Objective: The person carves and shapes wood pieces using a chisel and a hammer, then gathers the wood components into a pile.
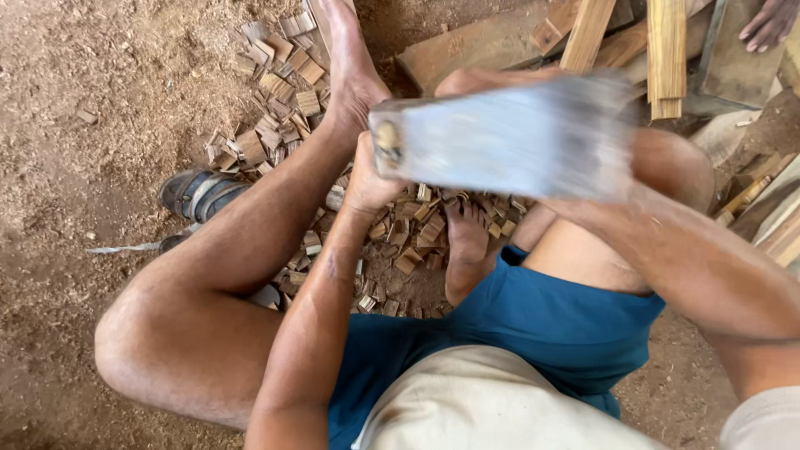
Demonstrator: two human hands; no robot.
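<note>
A broad grey cleaver blade [508,137], blurred by motion, hangs in front of me above my legs. My right hand [583,204] is mostly hidden behind its right end, where the forearm meets it, and grips it. My left hand [367,179] is curled into a fist just under the blade's left end. What it grips is hidden by the blade. Below both hands a heap of small cut wood chips [412,237] lies on the dirt between my bare feet.
More chips [279,92] are piled beside my left foot [350,58]. A dark sandal [200,193] lies on the dirt at the left. Wooden slats [667,54] and boards [483,42] lie at the top right, where another person's hand [771,21] rests.
</note>
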